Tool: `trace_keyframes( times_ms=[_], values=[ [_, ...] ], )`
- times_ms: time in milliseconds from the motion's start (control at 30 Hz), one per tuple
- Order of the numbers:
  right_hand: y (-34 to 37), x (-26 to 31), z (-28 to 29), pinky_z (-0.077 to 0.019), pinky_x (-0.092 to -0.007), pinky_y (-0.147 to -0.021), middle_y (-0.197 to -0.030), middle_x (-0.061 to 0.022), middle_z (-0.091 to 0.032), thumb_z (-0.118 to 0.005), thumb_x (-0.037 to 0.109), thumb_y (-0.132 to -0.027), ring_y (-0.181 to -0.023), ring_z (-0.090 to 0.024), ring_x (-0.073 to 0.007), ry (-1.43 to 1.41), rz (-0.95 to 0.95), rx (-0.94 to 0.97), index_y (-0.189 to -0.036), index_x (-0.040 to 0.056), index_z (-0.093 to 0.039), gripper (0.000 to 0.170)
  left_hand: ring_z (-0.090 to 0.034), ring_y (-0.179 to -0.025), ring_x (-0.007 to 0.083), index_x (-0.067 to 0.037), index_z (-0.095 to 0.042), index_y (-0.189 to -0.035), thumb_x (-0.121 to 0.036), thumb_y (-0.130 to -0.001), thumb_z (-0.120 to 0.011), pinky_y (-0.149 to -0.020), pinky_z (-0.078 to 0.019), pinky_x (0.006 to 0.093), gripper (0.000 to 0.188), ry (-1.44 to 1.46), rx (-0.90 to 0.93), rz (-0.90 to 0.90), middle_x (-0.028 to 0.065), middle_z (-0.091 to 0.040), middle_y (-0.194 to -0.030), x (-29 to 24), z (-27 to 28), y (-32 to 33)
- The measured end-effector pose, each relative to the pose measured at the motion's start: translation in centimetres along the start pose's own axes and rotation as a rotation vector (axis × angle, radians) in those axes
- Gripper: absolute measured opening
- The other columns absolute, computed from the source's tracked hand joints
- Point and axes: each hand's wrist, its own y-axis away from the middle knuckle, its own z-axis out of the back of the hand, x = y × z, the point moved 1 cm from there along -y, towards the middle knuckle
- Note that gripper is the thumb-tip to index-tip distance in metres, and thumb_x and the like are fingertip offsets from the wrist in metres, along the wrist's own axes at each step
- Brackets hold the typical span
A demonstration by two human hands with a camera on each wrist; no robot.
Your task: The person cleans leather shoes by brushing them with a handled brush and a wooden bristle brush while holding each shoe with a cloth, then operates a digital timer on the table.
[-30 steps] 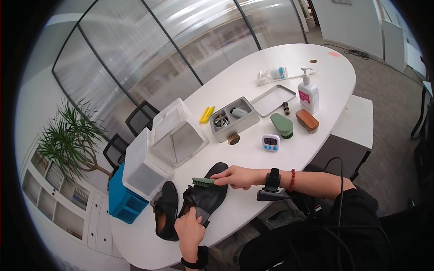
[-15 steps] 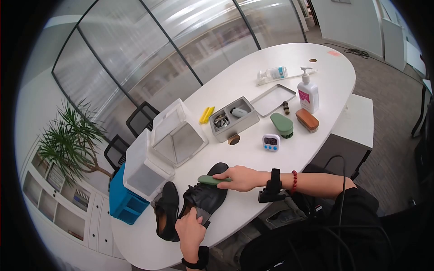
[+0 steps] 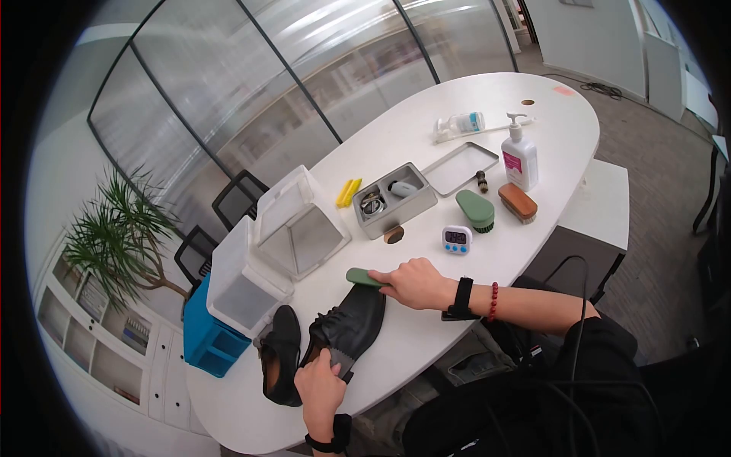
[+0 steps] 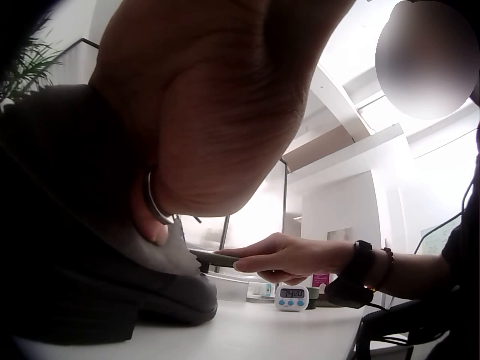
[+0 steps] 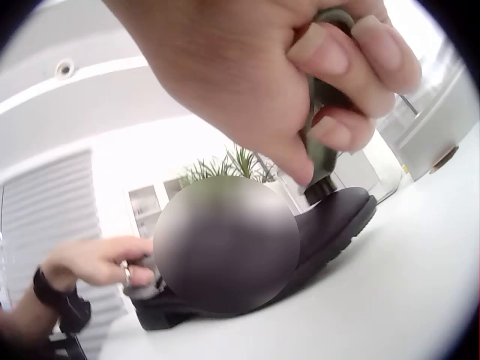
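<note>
A black lace-up shoe (image 3: 352, 324) stands on the white table, its toe pointing away. My left hand (image 3: 320, 387) grips it at the heel end; a ringed finger shows against its side in the left wrist view. In my right hand (image 3: 417, 285) is a green-handled brush (image 3: 361, 277), held over the toe. From the right wrist view, the fingers curl round the handle and the dark bristles (image 5: 320, 190) are right at the toe's upper. The second black shoe (image 3: 282, 354) lies to the left of the first.
Left of the shoes are clear boxes (image 3: 245, 283) and a blue bin (image 3: 213, 329). Farther back lie a grey divided case (image 3: 394, 199) and yellow brushes (image 3: 349, 193). On the right stand a timer (image 3: 457, 240), a green brush (image 3: 476, 211), a brown brush (image 3: 518, 203) and a pump bottle (image 3: 519, 158).
My right hand has carried the green-handled brush from near the laces forward to the tip of the toe. The left hand keeps its hold on the shoe.
</note>
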Motion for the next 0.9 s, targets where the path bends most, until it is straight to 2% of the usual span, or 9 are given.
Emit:
trace_keyframes(
  times_ms=[67,167,233,267,500,567,667,767,900],
  values=[
    [-0.2,0.0,0.1,-0.0532,-0.0512,-0.069,-0.077,-0.0188,-0.07,-0.058,0.039,-0.099,-0.072,-0.068,-0.0411,0.004,-0.038,-0.035,-0.138,0.0235,-0.061,0.043,-0.066,-0.085,0.0367,-0.002,-0.058,-0.094,-0.008,-0.083,-0.068,-0.074,-0.0433,0.0475,0.015,-0.022,-0.003,-0.001,0.015,-0.068,-0.085,0.0,0.2,-0.1],
    [0.0,0.6,0.3,-0.0531,-0.0514,-0.069,-0.077,-0.0186,-0.07,-0.057,0.04,-0.099,-0.072,-0.068,-0.0412,-0.18,0.042,-0.037,-0.139,0.0228,-0.06,0.044,-0.066,-0.086,0.0368,-0.002,-0.058,-0.094,-0.008,-0.083,-0.068,-0.074,-0.0432,0.0476,0.015,-0.002,0.01,0.007,0.0153,-0.068,-0.086,0.0,0.1,-0.1],
    [0.3,1.3,-0.1,-0.0531,-0.0514,-0.069,-0.077,-0.0183,-0.07,-0.056,0.041,-0.099,-0.072,-0.068,-0.0415,-0.209,0.121,0.023,-0.14,0.0225,-0.059,0.045,-0.065,-0.088,0.0415,-0.002,-0.057,-0.096,-0.008,-0.083,-0.069,-0.075,-0.0452,0.0513,0.019,0.011,0.016,0.01,0.0187,-0.068,-0.088,0.2,0.1,-0.2],
    [0.0,0.6,-1.8,-0.0532,-0.0488,-0.068,-0.069,-0.0179,-0.067,-0.054,0.042,-0.101,-0.064,-0.065,-0.0407,-0.159,0.135,0.078,-0.144,0.0266,-0.057,0.046,-0.065,-0.088,0.0415,-0.002,-0.057,-0.096,-0.008,-0.083,-0.069,-0.075,-0.0452,0.0513,0.019,0.012,0.018,0.011,0.0187,-0.068,-0.088,0.1,0.1,-0.2],
    [0.1,0.5,-0.2,-0.0536,-0.0505,-0.068,-0.075,-0.018,-0.07,-0.055,0.04,-0.099,-0.07,-0.068,-0.0404,0.006,-0.026,-0.033,-0.139,0.0236,-0.06,0.044,-0.065,-0.088,0.042,-0.002,-0.057,-0.096,-0.009,-0.083,-0.069,-0.075,-0.0454,0.0516,0.02,0.024,0.009,0.015,0.0191,-0.068,-0.087,0.0,0.2,-0.2],
    [0.0,0.4,-0.8,-0.0526,-0.0494,-0.064,-0.071,-0.016,-0.068,-0.057,0.038,-0.098,-0.068,-0.068,-0.0383,-0.185,0.088,-0.073,-0.137,0.0225,-0.061,0.042,-0.065,-0.088,0.0421,-0.002,-0.056,-0.096,-0.009,-0.083,-0.069,-0.075,-0.0454,0.0515,0.02,0.023,0.01,0.021,0.0191,-0.068,-0.087,0.0,0.3,-0.2],
    [0.0,0.4,-2.2,-0.0507,-0.0488,-0.061,-0.066,-0.0159,-0.066,-0.056,0.04,-0.1,-0.062,-0.066,-0.0384,-0.108,0.123,0.036,-0.142,0.023,-0.058,0.046,-0.065,-0.088,0.0422,-0.002,-0.057,-0.095,-0.009,-0.083,-0.069,-0.075,-0.0456,0.0515,0.019,0.014,0.011,0.013,0.019,-0.068,-0.087,0.1,0.2,-0.2],
    [0.5,0.9,-0.1,-0.053,-0.05,-0.066,-0.072,-0.0161,-0.069,-0.059,0.038,-0.097,-0.069,-0.068,-0.0393,0.042,0.038,-0.011,-0.135,0.0198,-0.063,0.042,-0.065,-0.088,0.0421,-0.002,-0.057,-0.095,-0.009,-0.083,-0.069,-0.075,-0.0456,0.0513,0.018,0.016,0.007,0.008,0.0188,-0.068,-0.087,0.0,0.2,-0.1],
    [0.0,0.2,-0.1,-0.0536,-0.0494,-0.068,-0.073,-0.0176,-0.069,-0.059,0.038,-0.097,-0.07,-0.068,-0.0398,0.053,-0.027,-0.064,-0.137,0.0205,-0.062,0.043,-0.065,-0.088,0.0419,-0.002,-0.057,-0.096,-0.009,-0.083,-0.069,-0.075,-0.0457,0.051,0.019,0.012,0.008,0.012,0.0189,-0.068,-0.088,0.1,0.2,-0.2]
  ],
)
